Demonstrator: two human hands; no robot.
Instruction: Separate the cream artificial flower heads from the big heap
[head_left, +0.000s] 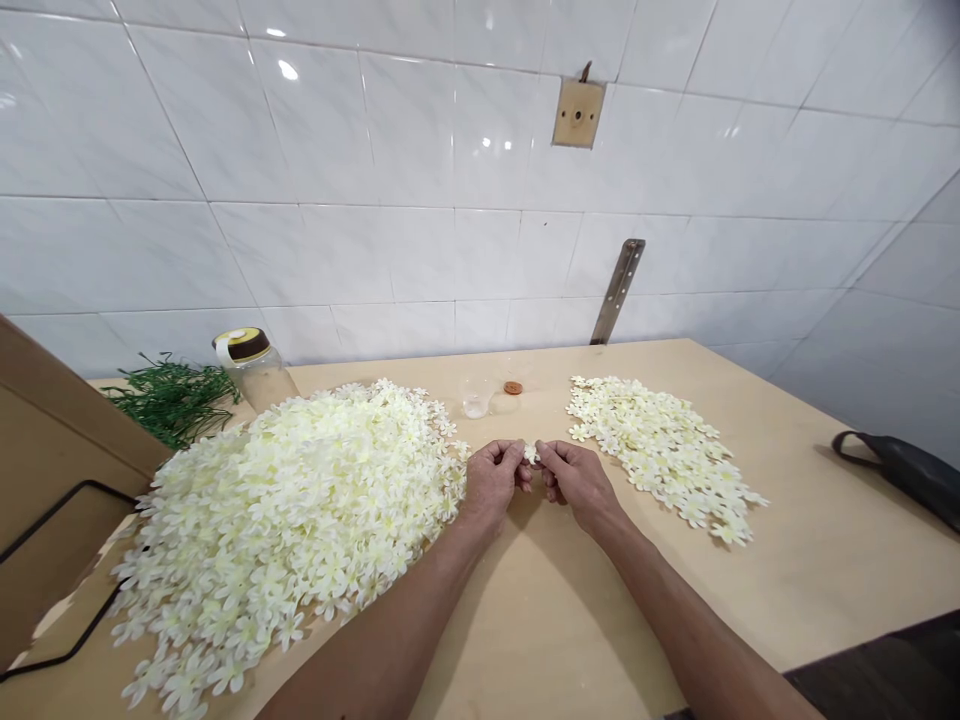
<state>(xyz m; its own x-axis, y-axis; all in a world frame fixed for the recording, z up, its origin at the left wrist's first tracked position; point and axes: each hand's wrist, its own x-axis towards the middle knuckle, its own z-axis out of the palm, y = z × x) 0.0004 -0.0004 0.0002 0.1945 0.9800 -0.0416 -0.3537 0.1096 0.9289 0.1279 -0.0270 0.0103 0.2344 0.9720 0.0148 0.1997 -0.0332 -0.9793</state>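
Between my fingertips is a small cream-white artificial flower (531, 453), pinched from both sides. My left hand (495, 478) is closed on its left edge, and my right hand (574, 476) grips the right edge. Both hands hover low over the table (540, 600). Left of them lies a big heap of loose white flowers (300, 500), close to my left wrist. Across on the right, a flatter spread of the same flowers (660, 440) lies beyond my right hand. My curled fingers partly cover the held flower.
Behind my hands stand a small clear cup (475, 398) and a reddish-brown round piece (513, 388). A lidded bottle (255, 370) and green artificial stems (176, 398) are at the back left, beside a brown board (60, 470). A black strapped object (904, 475) lies far right.
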